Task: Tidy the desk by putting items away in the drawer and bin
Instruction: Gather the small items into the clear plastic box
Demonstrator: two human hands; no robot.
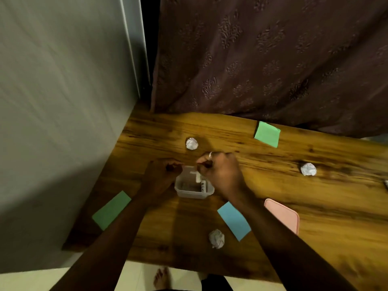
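Note:
A small clear plastic container (pixel 190 193) stands in the middle of the wooden desk (pixel 315 185) with a few small items inside. My left hand (pixel 163 172) has its fingers curled at the container's far left rim and holds it. My right hand (pixel 220 171), with a ring on one finger, hovers over the container's right side. Its fingertips pinch a small white piece (pixel 197 177) that hangs into the container. Three crumpled paper balls lie on the desk: one beyond my hands (pixel 192 143), one at the right (pixel 308 169), one near the front (pixel 217 238).
Green notes lie at the front left (pixel 111 210) and back right (pixel 267 133), and a blue note (pixel 234 221) lies near my right forearm. A pink flat object (pixel 283 215) sits to its right. A grey wall borders the desk's left side, and a brown curtain hangs behind.

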